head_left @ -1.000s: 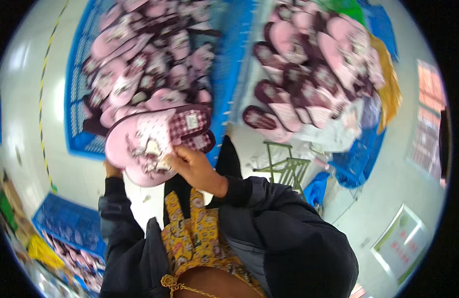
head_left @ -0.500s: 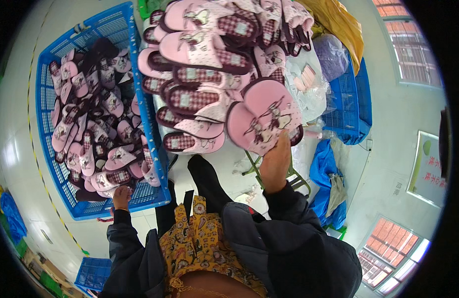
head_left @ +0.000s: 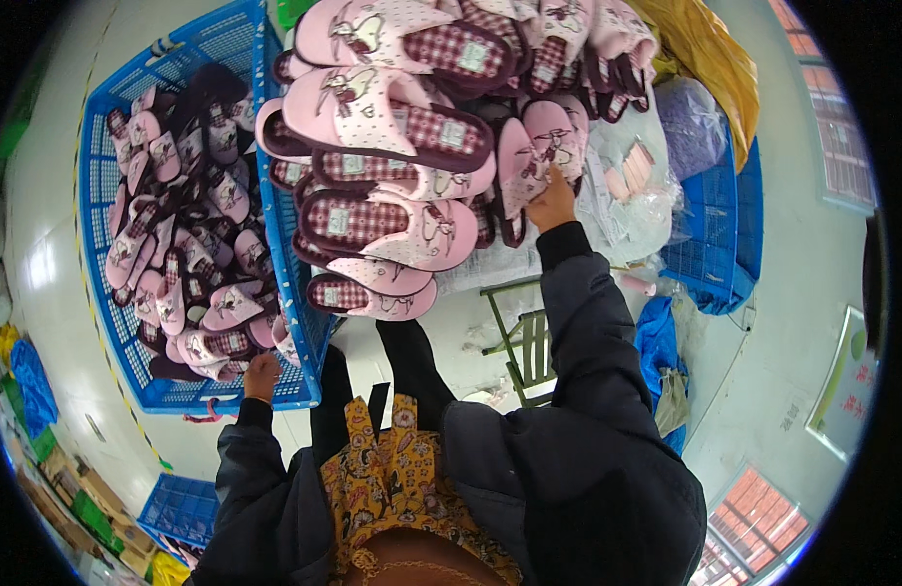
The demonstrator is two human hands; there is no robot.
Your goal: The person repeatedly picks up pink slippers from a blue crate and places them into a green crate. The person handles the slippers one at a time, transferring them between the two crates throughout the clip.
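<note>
My right hand (head_left: 551, 203) is closed on the near end of a pair of pink slippers (head_left: 541, 145) with dark soles and a printed animal figure. The pair rests at the right side of a heap of similar slippers (head_left: 392, 230) on a pale table (head_left: 490, 269). My left hand (head_left: 263, 378) is at the near edge of a blue plastic crate (head_left: 293, 293), its fingers curled; whether they grip the rim or something small is hidden. Loose pink slippers (head_left: 231, 308) fill the crate in a jumble, the nearest just beyond my left hand.
Clear plastic wrapping (head_left: 632, 210) lies on the table's right part, by a purple bag (head_left: 690, 117) and a yellow cloth (head_left: 715, 59). Another blue crate (head_left: 729, 215) stands to the right. A green folding stool (head_left: 529, 352) stands below the table; a smaller blue crate (head_left: 183, 508) is at lower left.
My right hand has moved away from me with the slipper pair and lowered it onto the right side of the heap. My left hand stays near the crate's edge.
</note>
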